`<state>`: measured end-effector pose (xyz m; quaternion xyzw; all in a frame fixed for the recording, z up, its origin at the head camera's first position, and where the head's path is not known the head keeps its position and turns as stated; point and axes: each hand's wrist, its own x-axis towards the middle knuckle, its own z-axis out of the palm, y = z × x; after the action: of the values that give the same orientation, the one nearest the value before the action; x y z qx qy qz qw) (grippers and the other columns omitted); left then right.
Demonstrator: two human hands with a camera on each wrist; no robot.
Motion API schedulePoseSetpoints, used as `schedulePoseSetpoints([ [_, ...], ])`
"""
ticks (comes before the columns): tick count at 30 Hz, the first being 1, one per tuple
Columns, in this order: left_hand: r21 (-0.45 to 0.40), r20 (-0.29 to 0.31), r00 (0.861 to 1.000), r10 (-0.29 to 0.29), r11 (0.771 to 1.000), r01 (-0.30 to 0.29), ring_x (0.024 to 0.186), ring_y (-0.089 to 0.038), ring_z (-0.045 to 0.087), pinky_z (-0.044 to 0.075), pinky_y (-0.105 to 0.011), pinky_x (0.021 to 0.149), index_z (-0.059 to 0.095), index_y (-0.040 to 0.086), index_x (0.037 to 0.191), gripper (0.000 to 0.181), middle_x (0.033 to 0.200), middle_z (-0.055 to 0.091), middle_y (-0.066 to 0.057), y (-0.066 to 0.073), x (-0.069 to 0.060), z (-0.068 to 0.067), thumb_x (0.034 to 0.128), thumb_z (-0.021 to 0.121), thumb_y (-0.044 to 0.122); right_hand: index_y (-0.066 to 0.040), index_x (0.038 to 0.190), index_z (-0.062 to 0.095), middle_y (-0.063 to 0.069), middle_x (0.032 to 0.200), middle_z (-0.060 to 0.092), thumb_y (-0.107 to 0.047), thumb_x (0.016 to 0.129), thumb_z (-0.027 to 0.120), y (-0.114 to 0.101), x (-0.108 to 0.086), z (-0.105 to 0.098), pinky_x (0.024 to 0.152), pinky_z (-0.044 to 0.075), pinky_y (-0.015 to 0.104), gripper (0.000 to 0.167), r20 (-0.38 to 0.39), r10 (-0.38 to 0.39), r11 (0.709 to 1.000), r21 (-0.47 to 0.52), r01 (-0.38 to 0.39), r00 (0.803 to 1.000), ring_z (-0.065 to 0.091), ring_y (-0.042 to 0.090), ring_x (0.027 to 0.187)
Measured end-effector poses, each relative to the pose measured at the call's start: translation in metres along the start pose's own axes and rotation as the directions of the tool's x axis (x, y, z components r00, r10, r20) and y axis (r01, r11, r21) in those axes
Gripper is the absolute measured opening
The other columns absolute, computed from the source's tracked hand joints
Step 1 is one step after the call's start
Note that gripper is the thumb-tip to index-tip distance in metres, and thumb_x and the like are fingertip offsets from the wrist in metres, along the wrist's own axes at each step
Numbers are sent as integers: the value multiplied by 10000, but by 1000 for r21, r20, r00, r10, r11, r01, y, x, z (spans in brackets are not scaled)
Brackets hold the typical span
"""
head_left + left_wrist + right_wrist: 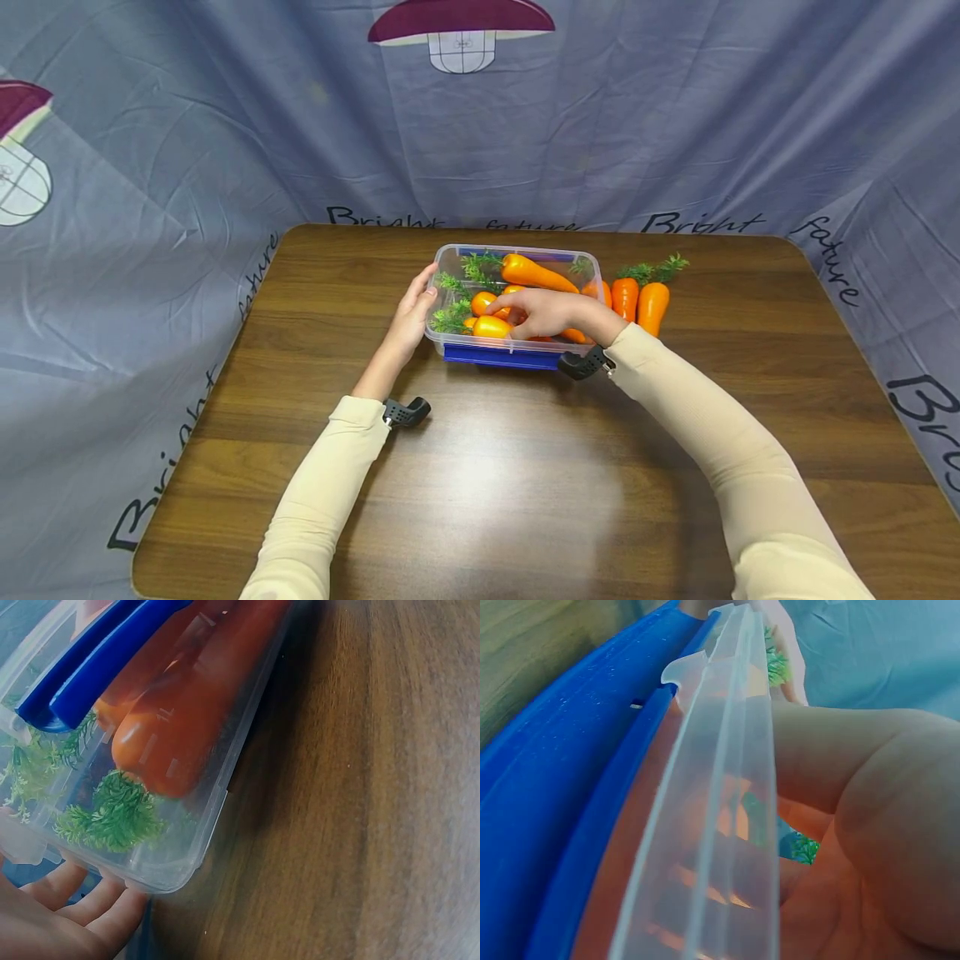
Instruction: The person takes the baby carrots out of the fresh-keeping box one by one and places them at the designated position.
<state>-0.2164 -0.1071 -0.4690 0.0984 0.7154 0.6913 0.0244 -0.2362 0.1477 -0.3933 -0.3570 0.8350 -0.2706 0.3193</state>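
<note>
Tub (502, 357) w/ "1L" mark (165, 714) — L grip (411, 315) loosely open agst end, R grip (543, 312) bent over carrots (491, 327), hold unclear — "Bright" curtain (480, 150)

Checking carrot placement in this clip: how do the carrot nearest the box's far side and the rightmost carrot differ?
The far carrot lies inside the box; the rightmost carrot lies outside, to its right. The far carrot runs mostly sideways, leaves to the left; the rightmost carrot runs mostly front to back, leaves at its far end. Both are glossy orange with green leaves.
</note>
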Motion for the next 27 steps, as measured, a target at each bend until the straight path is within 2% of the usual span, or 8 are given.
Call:
schedulePoseSetpoints([
  [5, -11, -4, 1000, 3, 1000, -3, 1437, -336, 315, 249, -445, 1183, 319, 29, 1565, 478, 1637, 251, -147, 0, 0, 1, 1094, 358, 97, -42, 1506, 465, 147, 1355, 570, 23, 890, 670, -4, 1, -1, 961, 471, 422, 652, 21, -21, 1000, -22, 22, 1000, 559, 293, 1103],
  [7, -20, 0, 1000, 0, 1000, 0, 1434, -348, 316, 250, -449, 1181, 313, 16, 1564, 479, 1636, 248, -157, 4, -2, 2, 1092, 358, 86, -54, 1518, 450, 149, 1413, 540, 58, 882, 660, -4, 2, -1, 984, 468, 433, 679, 33, -31, 999, -25, 32, 999, 553, 307, 1147],
  [12, -22, 5, 1000, 5, 1000, -5, 1436, -356, 308, 242, -463, 1181, 310, 9, 1563, 480, 1635, 251, -157, 5, -1, 2, 1093, 360, 91, -47, 1522, 430, 149, 1454, 505, 134, 840, 621, -3, 3, -2, 957, 474, 434, 731, 38, -73, 997, -11, 74, 997, 543, 322, 1140],
  [13, -17, 1, 1000, 13, 1000, -13, 1433, -346, 313, 244, -461, 1180, 317, 20, 1563, 479, 1633, 258, -148, 0, 0, 1, 1094, 361, 102, -46, 1523, 428, 145, 1469, 493, 140, 832, 616, -3, 3, -2, 959, 472, 434, 739, 34, -80, 997, -4, 80, 996, 539, 318, 1142],
  [17, -6, 7, 1000, 16, 1000, -16, 1452, -333, 287, 234, -458, 1186, 312, 20, 1566, 479, 1636, 254, -146, 0, 0, 1, 1098, 355, 109, -73, 1532, 420, 139, 1474, 482, 139, 818, 625, -1, 0, -2, 966, 469, 455, 773, -8, -70, 997, 42, 71, 997, 527, 328, 1129],
  [20, 3, 9, 1000, 22, 1000, -22, 1477, -316, 245, 210, -446, 1197, 312, 14, 1563, 477, 1640, 248, -147, 0, 0, 0, 1097, 351, 106, -105, 1546, 407, 150, 1451, 489, 113, 847, 644, 1, -5, -5, 992, 468, 482, 769, -58, -41, 996, 81, 46, 997, 528, 343, 1173],
  [24, 1, 6, 1000, 28, 1000, -28, 1497, -297, 200, 189, -439, 1204, 313, 6, 1561, 479, 1644, 238, -151, 0, 0, 0, 1093, 356, 101, -79, 1556, 374, 183, 1460, 456, 91, 894, 649, 3, -14, -11, 1019, 449, 519, 736, -127, -37, 990, 130, 53, 991, 512, 372, 1217],
  [27, -2, 6, 1000, 30, 1000, -30, 1504, -286, 178, 182, -439, 1206, 311, 3, 1561, 481, 1645, 232, -153, 0, 0, -1, 1092, 359, 102, -60, 1567, 331, 207, 1435, 469, 84, 918, 640, 5, -21, -16, 987, 472, 506, 732, -168, -39, 982, 177, 69, 985, 529, 380, 1203],
])
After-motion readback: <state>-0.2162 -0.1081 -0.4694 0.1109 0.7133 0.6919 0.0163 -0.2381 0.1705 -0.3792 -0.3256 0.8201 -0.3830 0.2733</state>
